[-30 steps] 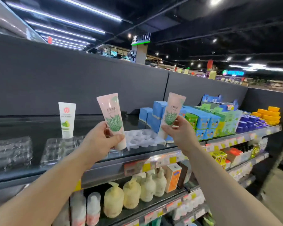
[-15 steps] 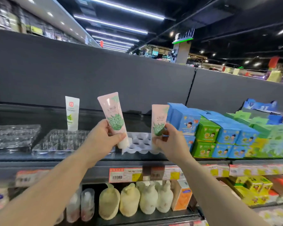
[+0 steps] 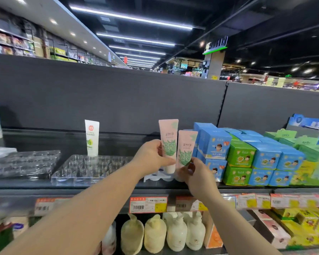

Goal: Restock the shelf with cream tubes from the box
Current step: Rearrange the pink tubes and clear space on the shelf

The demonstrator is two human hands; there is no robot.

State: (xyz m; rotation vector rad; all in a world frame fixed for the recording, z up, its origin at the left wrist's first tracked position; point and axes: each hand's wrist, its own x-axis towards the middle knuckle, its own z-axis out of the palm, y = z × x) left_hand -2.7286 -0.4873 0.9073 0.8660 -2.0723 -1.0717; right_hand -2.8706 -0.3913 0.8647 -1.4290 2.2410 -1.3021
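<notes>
Left hand (image 3: 151, 159) gripped one pink tube (image 3: 168, 144); right hand (image 3: 195, 173) pinched the second tube (image 3: 186, 151), both caps-down over the white tray (image 3: 155, 178). Probably light, soft-walled, slippery; best held mid-body.

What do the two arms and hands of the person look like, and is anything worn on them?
Both forearms are bare up to the frame edge: no sleeve, glove, watch, bracelet or ring is visible. The left hand and the right hand show short, unpainted nails where the fingertips can be seen. No markings appear on either arm.
</notes>
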